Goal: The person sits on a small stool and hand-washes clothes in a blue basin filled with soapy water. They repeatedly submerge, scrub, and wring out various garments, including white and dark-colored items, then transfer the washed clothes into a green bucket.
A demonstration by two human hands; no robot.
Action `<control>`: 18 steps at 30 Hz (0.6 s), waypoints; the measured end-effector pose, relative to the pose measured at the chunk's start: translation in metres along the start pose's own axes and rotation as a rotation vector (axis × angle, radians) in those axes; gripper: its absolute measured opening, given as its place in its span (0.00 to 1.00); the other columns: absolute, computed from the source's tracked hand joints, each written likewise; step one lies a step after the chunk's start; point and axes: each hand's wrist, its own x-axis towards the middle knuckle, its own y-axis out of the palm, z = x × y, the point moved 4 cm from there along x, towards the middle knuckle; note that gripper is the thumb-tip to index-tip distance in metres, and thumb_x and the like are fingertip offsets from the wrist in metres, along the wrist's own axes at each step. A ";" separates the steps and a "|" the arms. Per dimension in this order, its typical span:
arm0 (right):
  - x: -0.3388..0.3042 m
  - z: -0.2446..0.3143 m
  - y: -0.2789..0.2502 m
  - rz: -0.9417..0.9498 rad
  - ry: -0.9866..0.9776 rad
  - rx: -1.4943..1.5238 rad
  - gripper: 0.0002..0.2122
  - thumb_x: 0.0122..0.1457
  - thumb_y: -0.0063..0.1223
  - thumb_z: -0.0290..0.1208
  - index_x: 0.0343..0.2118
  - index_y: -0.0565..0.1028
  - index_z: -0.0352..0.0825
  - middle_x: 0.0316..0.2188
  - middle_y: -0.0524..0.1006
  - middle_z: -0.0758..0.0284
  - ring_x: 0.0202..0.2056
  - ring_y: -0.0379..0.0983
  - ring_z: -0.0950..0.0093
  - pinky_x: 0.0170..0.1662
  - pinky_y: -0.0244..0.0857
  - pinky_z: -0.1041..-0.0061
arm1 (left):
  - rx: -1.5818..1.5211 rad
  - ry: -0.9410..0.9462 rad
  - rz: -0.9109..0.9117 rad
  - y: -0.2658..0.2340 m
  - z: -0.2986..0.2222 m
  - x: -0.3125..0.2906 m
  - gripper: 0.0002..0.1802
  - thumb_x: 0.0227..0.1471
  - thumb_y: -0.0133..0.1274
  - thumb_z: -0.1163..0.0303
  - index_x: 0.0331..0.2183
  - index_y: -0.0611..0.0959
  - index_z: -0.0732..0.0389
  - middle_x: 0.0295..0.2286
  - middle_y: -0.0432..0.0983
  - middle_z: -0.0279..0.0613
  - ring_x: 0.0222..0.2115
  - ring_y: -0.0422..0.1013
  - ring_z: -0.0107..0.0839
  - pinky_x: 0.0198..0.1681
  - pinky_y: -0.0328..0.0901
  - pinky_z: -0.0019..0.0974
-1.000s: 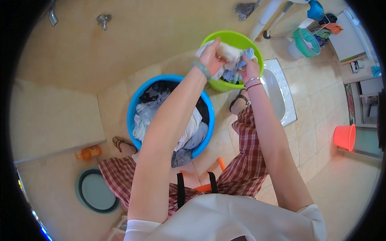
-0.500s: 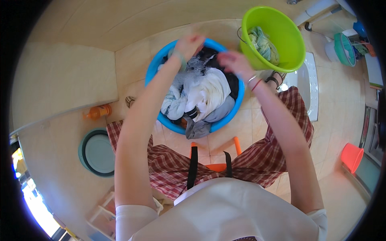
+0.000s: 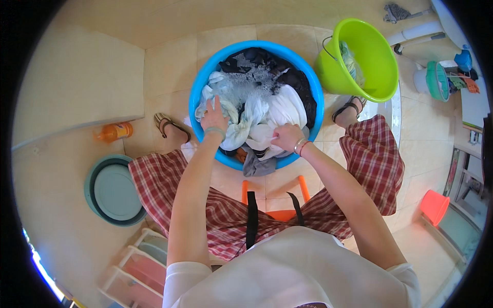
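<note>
A round blue tub (image 3: 319, 105) full of wet laundry stands between my feet. Inside it, a white garment (image 3: 288, 107) lies bunched, with foamy water (image 3: 251, 79) behind it. My right hand (image 3: 288, 137) is closed on a fold of this white garment near the tub's front. On the left, my left hand (image 3: 214, 118) rests with fingers apart on pale bluish laundry (image 3: 218, 83). Black clothing (image 3: 303, 86) lines the far and right sides of the tub. A grey cloth (image 3: 258, 165) hangs over the front rim.
A lime green bucket (image 3: 381, 61) holding pale cloth stands at the back right. An orange bottle (image 3: 114, 132) lies to the left, beyond a grey-green basin (image 3: 92, 197). Orange stool legs (image 3: 304, 189) show before me. A red bin (image 3: 434, 207) is far right.
Both hands have come down from above the tub's far side to the laundry nearer me. The right hand has taken hold of the white garment. My view has shifted slightly.
</note>
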 end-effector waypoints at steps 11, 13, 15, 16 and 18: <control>-0.041 0.041 -0.086 -0.478 -0.113 0.936 0.13 0.61 0.50 0.37 0.27 0.70 0.31 0.18 0.67 0.71 0.22 0.61 0.79 0.26 0.55 0.78 | -0.842 0.295 0.235 0.077 -0.019 -0.003 0.30 0.51 0.47 0.77 0.56 0.67 0.50 0.48 0.69 0.53 0.49 0.66 0.45 0.51 0.61 0.37; -0.063 0.056 -0.121 -0.508 -0.139 1.035 0.12 0.61 0.51 0.36 0.27 0.70 0.31 0.21 0.64 0.74 0.26 0.57 0.85 0.28 0.54 0.82 | -0.762 0.381 0.187 0.050 -0.027 -0.010 0.36 0.47 0.49 0.76 0.58 0.63 0.44 0.53 0.64 0.54 0.52 0.62 0.53 0.54 0.59 0.42; -0.091 0.091 -0.174 -0.506 -0.319 1.303 0.09 0.61 0.50 0.35 0.30 0.71 0.34 0.26 0.67 0.78 0.30 0.60 0.88 0.33 0.55 0.87 | -0.703 0.440 0.155 0.038 -0.023 -0.020 0.41 0.45 0.53 0.72 0.61 0.58 0.42 0.56 0.59 0.53 0.56 0.57 0.51 0.56 0.56 0.47; -0.106 0.103 -0.197 -0.518 -0.323 1.348 0.08 0.61 0.49 0.33 0.33 0.72 0.33 0.27 0.69 0.77 0.32 0.62 0.88 0.35 0.56 0.88 | -0.673 0.474 0.140 0.031 -0.024 -0.024 0.44 0.44 0.55 0.70 0.62 0.55 0.41 0.57 0.57 0.53 0.58 0.55 0.51 0.56 0.55 0.50; -0.130 0.113 -0.247 -0.630 -0.586 1.470 0.12 0.61 0.48 0.30 0.43 0.72 0.28 0.38 0.75 0.66 0.42 0.71 0.77 0.49 0.62 0.76 | -1.177 0.228 0.421 -0.007 -0.058 -0.030 0.45 0.46 0.55 0.61 0.62 0.53 0.43 0.59 0.54 0.44 0.60 0.52 0.44 0.56 0.51 0.57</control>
